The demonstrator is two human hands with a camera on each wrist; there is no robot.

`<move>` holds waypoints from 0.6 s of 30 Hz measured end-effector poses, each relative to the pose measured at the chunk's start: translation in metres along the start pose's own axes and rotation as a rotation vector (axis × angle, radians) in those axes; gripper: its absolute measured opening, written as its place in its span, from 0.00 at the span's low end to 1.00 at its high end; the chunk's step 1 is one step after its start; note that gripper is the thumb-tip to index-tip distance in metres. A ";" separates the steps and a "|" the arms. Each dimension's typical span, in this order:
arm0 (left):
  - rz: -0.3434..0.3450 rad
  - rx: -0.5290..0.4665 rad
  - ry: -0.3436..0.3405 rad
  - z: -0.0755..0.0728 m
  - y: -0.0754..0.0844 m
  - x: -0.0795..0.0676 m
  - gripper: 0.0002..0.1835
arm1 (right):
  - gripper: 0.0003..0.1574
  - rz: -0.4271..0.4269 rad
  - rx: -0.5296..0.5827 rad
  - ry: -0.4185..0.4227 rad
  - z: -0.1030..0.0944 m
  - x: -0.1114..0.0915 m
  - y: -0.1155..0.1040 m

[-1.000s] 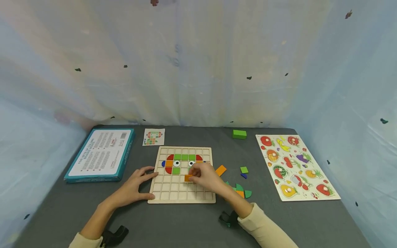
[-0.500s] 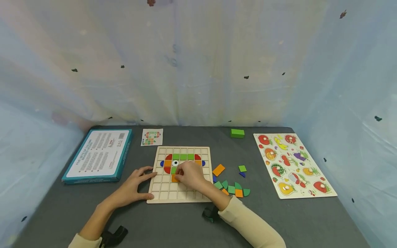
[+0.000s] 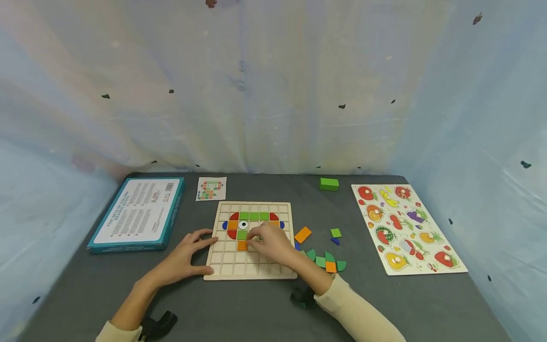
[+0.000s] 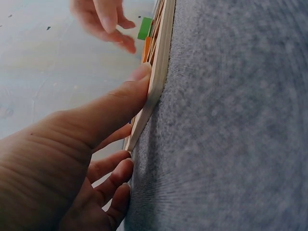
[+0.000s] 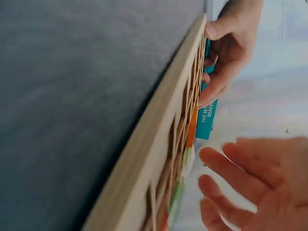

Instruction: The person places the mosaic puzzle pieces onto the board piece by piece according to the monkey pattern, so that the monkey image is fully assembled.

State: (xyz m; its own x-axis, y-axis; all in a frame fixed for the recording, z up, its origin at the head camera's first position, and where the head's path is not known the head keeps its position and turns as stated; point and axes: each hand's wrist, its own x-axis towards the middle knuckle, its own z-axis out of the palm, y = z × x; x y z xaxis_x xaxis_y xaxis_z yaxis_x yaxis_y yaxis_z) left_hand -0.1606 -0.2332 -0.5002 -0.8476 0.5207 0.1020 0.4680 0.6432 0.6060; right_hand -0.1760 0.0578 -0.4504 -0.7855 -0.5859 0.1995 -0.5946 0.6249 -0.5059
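Note:
A wooden grid board (image 3: 226, 270) lies on the table, with coloured tiles forming a figure in its upper part. My left hand (image 3: 188, 254) is spread along its left side, thumb on the near corner and fingertips at the rim; nothing is gripped. Over the middle of the board is my right hand (image 3: 271, 242), its fingers loosely bent and holding nothing in the right wrist view. Its fingertips are close to an orange square tile (image 3: 242, 245) that sits below a green tile (image 3: 242, 235). The hand hides part of the figure's right side.
Loose green, orange and blue tiles, including an orange rectangle (image 3: 303, 235), lie right of the board. A pattern card (image 3: 219, 194) and green block (image 3: 329, 184) are behind. A teal box (image 3: 132, 213) stands left; a fruit puzzle board (image 3: 406, 251) lies right.
My right hand carried the orange square tile leftward and set it in the grid below the green tile. It has since let go and drawn slightly right. My left hand stayed put.

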 end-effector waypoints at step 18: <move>-0.008 -0.009 -0.006 -0.001 0.002 0.000 0.44 | 0.40 -0.019 -0.262 -0.248 -0.016 -0.034 0.006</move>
State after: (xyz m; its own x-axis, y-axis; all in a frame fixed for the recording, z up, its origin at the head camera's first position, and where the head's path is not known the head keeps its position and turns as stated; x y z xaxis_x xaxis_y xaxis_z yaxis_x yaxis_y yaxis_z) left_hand -0.1598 -0.2324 -0.4981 -0.8499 0.5188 0.0925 0.4591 0.6426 0.6135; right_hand -0.1554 0.0898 -0.4472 -0.7273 -0.6861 -0.0191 -0.6579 0.7049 -0.2652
